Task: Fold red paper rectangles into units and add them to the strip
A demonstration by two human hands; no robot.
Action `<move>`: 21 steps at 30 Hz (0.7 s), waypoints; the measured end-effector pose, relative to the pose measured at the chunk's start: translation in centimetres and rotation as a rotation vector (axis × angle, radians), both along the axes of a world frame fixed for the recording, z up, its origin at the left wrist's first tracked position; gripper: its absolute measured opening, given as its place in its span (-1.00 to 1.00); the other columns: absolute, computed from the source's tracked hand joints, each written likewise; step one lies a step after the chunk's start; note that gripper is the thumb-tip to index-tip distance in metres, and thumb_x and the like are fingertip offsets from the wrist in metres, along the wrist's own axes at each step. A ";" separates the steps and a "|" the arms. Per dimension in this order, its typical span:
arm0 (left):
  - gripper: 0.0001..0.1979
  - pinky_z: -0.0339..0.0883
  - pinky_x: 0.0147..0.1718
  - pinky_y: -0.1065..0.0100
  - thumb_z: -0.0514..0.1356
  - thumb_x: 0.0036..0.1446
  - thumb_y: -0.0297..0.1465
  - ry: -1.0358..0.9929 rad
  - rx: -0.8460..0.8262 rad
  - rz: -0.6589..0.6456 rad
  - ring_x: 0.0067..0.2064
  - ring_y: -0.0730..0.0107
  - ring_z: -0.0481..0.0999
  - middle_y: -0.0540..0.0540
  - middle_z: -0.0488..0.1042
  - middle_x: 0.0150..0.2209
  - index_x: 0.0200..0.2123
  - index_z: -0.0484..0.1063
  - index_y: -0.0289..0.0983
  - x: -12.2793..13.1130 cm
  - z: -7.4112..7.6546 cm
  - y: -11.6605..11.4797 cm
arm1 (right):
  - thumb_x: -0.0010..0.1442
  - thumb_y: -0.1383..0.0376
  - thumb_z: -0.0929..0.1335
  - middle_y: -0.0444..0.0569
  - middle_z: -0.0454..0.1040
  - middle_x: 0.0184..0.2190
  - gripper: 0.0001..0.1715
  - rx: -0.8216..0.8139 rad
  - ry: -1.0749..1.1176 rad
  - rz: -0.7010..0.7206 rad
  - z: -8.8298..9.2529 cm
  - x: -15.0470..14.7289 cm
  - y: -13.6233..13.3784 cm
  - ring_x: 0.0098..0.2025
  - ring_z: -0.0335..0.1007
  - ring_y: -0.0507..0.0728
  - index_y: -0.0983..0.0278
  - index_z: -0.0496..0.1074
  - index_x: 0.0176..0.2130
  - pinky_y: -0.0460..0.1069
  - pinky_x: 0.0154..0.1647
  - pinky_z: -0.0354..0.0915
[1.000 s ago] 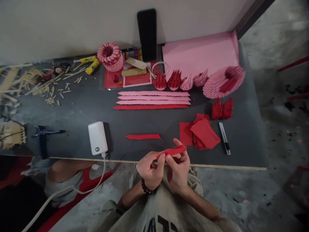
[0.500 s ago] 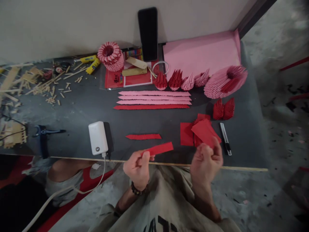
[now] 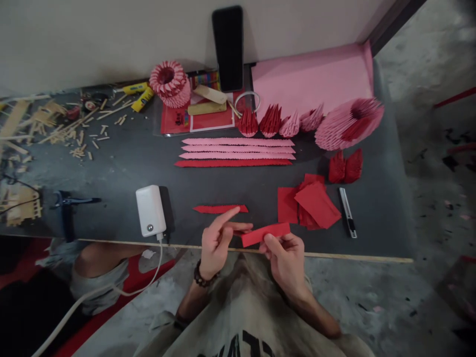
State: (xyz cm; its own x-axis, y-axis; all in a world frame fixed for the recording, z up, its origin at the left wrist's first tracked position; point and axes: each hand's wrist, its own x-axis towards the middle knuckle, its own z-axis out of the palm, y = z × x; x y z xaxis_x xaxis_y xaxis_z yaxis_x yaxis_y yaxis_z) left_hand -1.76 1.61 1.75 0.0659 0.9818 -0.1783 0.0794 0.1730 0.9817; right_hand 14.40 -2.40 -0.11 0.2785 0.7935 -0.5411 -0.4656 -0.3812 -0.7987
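Between the thumb and fingers of my right hand [image 3: 285,258] is a folded red paper strip [image 3: 266,234], held over the table's front edge. My left hand [image 3: 217,243] has its fingers apart, the index finger stretched out; its lower fingers are close to the strip's left end, and I cannot tell whether they touch it. Just beyond the left fingertips lies a short row of joined red paper pieces [image 3: 215,209]. Red paper rectangles [image 3: 318,203] sit in a loose pile to the right, with a utility knife [image 3: 347,213] beside them.
Several long pink paper rows [image 3: 238,148] and one red row [image 3: 232,163] lie farther back. Behind them stand folded-paper clusters [image 3: 270,121], a pink paper swan-like body [image 3: 349,124] and a phone [image 3: 228,49]. At left are a power bank [image 3: 150,210] and wood scraps [image 3: 55,124].
The red strip has passed from my left hand to my right. My right hand has moved left from the paper pile, and my left fingers have spread apart.
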 end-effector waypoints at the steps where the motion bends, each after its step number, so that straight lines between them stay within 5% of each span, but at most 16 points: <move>1: -0.56 0.64 -0.07 0.17 0.19 0.43 -0.16 0.006 0.026 -0.069 -0.12 0.14 0.77 -0.22 0.75 -0.13 0.26 0.51 -0.17 -0.4 -0.3 0.4 | 0.14 0.10 0.57 -0.08 0.57 -0.64 -0.64 0.005 0.034 0.008 -0.1 0.0 0.0 -0.67 0.33 -0.04 0.28 0.54 -0.48 -0.16 -0.62 0.23; 4: -0.73 0.61 -0.08 0.22 0.33 0.33 -0.31 0.052 0.175 -0.266 -0.11 0.19 0.75 -0.20 0.74 -0.08 0.07 0.65 -0.11 -1.1 -0.8 1.1 | 0.14 0.10 0.58 -0.11 0.55 -0.65 -0.68 0.020 0.069 0.071 -0.2 -0.4 -0.1 -0.65 0.37 -0.03 0.27 0.57 -0.43 -0.17 -0.63 0.20; 7: -0.91 0.59 -0.19 0.27 0.38 0.26 -0.31 0.068 0.255 -0.304 -0.23 0.23 0.72 -0.15 0.74 -0.26 -0.26 0.74 -0.11 -1.1 -1.0 1.1 | 0.16 0.11 0.56 -0.11 0.58 -0.62 -0.73 0.043 0.030 0.137 -0.4 -0.8 -0.5 -0.61 0.45 0.01 0.25 0.62 -0.37 -0.14 -0.58 0.29; 12: -0.80 0.57 -0.29 0.29 0.42 0.20 -0.24 0.032 0.094 -0.150 -0.35 0.25 0.67 -0.16 0.70 -0.40 -0.41 0.70 -0.22 -0.1 -0.7 0.7 | 0.17 0.13 0.54 -0.08 0.66 -0.52 -0.79 0.102 -0.139 0.176 -0.3 -0.7 -0.7 -0.52 0.54 0.08 0.24 0.68 -0.33 -0.07 -0.46 0.45; 21: -0.74 0.48 -0.37 0.46 0.49 0.12 -0.26 -0.042 -0.220 0.139 -0.40 0.44 0.58 -0.06 0.64 -0.41 -0.41 0.58 -0.32 1.7 -0.4 -0.6 | 0.17 0.23 0.53 -0.14 0.64 -0.54 -0.87 0.236 -0.473 0.265 0.1 0.1 -0.1 -0.54 0.45 0.04 0.21 0.69 -0.40 -0.10 -0.49 0.32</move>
